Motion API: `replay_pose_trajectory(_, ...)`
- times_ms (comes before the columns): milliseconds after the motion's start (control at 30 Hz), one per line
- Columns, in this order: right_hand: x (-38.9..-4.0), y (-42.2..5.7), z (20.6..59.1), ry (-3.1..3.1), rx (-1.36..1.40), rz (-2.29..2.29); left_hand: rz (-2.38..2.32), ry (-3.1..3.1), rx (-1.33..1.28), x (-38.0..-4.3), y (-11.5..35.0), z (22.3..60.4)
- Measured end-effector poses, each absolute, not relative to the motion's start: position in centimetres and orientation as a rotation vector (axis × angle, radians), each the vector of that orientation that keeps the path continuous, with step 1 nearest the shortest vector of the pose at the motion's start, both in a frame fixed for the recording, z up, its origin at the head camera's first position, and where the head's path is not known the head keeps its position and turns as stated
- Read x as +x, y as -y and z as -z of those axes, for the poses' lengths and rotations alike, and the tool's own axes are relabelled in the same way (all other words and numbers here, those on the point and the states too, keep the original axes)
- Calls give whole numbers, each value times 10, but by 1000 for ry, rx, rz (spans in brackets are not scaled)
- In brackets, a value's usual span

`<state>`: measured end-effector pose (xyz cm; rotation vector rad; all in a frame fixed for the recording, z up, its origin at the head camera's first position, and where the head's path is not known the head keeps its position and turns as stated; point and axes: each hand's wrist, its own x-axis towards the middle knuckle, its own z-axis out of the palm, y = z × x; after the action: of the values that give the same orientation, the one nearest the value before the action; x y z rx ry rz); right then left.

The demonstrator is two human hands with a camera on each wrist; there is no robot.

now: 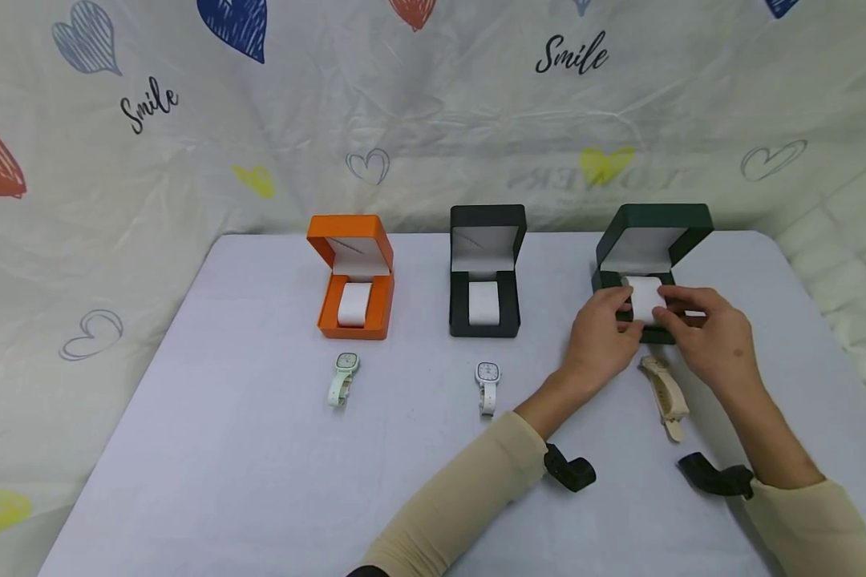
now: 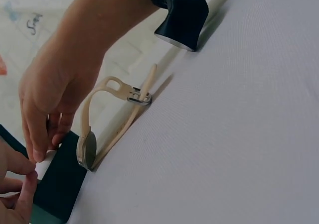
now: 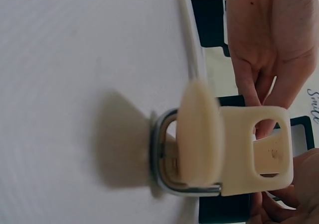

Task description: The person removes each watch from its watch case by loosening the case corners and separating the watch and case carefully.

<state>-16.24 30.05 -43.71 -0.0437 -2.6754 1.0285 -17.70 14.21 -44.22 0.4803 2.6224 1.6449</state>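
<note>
Both hands are at the open dark green watch box point(image 1: 689, 215) on the right of the table. My left hand point(image 1: 604, 335) pinches the left side of the white watch cushion point(image 1: 645, 298) in its base. From the other side my right hand point(image 1: 718, 336) pinches the same cushion with thumb and fingers. In the left wrist view the fingertips of both hands meet around the cushion point(image 2: 46, 164). A beige-strapped watch point(image 1: 667, 397), its strap buckled in a loop, lies just in front of this box; its strap point(image 3: 239, 149) looms large in the right wrist view.
An orange watch box point(image 1: 325, 312) and a black watch box point(image 1: 459, 308) stand open to the left, each with a white cushion. In front of them lie a pale green watch point(image 1: 343, 377) and a white watch point(image 1: 487, 385). A printed sheet point(image 1: 433, 104) hangs behind the table.
</note>
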Motion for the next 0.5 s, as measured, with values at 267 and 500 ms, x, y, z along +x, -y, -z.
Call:
replay_pose_trajectory(267,-163,-302,437,2711,-27,-1010,-1595,-2624,485,-180,-142,444)
replay_pose_trajectory(500,-164,-302,438,2751,-37,-999,-1568,-2634,476,-179,-141,443)
